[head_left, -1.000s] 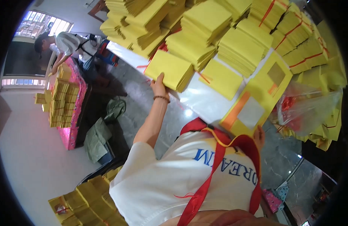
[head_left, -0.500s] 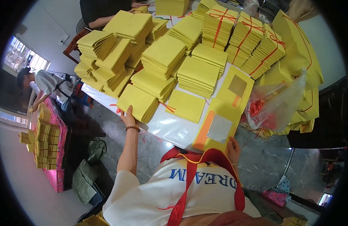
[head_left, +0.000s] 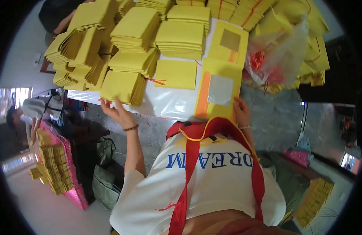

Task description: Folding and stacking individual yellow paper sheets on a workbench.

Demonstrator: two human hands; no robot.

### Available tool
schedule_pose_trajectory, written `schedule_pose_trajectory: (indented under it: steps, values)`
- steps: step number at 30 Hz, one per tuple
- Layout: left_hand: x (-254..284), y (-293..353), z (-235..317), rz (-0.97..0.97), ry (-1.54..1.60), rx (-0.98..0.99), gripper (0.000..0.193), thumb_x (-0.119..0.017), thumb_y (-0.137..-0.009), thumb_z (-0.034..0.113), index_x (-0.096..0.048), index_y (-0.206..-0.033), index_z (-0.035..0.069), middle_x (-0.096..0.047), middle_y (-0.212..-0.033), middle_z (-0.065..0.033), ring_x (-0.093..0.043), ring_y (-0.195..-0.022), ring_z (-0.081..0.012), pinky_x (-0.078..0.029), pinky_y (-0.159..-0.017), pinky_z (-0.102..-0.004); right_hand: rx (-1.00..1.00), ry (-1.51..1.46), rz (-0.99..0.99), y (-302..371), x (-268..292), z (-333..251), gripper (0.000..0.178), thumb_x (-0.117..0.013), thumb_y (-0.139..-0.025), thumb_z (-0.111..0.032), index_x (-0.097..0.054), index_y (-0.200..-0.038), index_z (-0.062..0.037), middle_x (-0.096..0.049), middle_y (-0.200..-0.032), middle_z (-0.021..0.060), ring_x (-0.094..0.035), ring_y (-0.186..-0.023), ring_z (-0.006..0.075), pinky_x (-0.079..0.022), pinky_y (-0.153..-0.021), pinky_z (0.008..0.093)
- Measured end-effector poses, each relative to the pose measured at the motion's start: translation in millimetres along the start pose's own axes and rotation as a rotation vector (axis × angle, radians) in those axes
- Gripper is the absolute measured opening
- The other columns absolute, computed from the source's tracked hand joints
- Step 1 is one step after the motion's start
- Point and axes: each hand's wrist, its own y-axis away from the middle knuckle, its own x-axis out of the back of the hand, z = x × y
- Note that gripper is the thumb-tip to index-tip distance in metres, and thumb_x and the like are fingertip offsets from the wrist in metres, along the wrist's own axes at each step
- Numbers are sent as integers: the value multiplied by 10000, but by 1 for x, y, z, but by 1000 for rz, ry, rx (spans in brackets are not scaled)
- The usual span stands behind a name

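Note:
My left hand (head_left: pixel 117 114) has its fingers apart at the near edge of a stack of folded yellow paper (head_left: pixel 120 85). Its fingertips touch or nearly touch that edge. At the table's front edge, my right hand (head_left: pixel 242 113) has bent fingers against the right border of a flat yellow paper piece (head_left: pixel 216 103) with a grey panel and an orange strip; its thumb is hard to see. Beyond that piece lies a similar yellow piece (head_left: pixel 214 43) with a brownish panel. A thin yellow stack (head_left: pixel 176 74) rests between my hands, an orange-red cord (head_left: pixel 155 81) beside it.
Several taller yellow stacks (head_left: pixel 181 39) fill the table's far side. A clear plastic bag (head_left: pixel 283 55) with red contents sits at the right. Leftward, a person (head_left: pixel 36 107) bends near a pink-covered table (head_left: pixel 77 188) bearing yellow bundles. Another person's arm (head_left: pixel 65 23) shows far left.
The view has shifted, so the table sits higher in the picture. My left hand has moved from resting on the stack to its near edge, fingers spreading. My right hand stays beside the panelled piece.

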Motion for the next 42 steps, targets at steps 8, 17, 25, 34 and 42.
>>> schedule_pose_trajectory:
  steps: [8,17,25,34,42]
  values:
    - [-75,117,45,-1497,-33,-583,374,-615,-736,134,-551,-1092,42,-575,-1022,-119,-523,-936,-276,-411,-809,-356,23,-5,27,-15,-4,-12,263,-568,-846,-134,-563,-1074,-2,-577,-804,-6,-509,-716,49,-415,-616,196]
    - [-96,164,17,-1761,-13,-811,267,-583,-741,157,-601,-990,61,-592,-849,-62,-543,-808,-219,-420,-726,-316,-140,-139,-10,-13,6,-15,297,-565,-859,-191,-554,-1103,-22,-604,-900,45,-560,-774,92,-454,-679,209]
    - [-107,150,9,-1835,-128,383,187,-558,-853,168,-620,-906,0,-641,-744,-86,-601,-679,-119,-455,-607,-244,-276,-244,91,0,-5,-47,382,-525,-877,-227,-453,-1215,-66,-604,-848,58,-566,-634,96,-452,-562,216]
    - [-104,162,16,-1796,-108,-70,148,-574,-809,117,-615,-900,8,-625,-814,-110,-602,-741,-229,-474,-668,-293,-163,-164,1,4,-1,-42,487,-540,-858,-127,-354,-1307,-93,-603,-934,62,-568,-757,95,-461,-630,223]
    - [-105,163,37,-1867,-206,-129,283,-655,-754,237,-605,-962,51,-602,-868,-100,-583,-769,-257,-475,-686,-319,-89,-246,-89,6,-5,-40,610,-556,-780,-31,-293,-1328,-79,-557,-995,117,-540,-891,160,-449,-749,272]
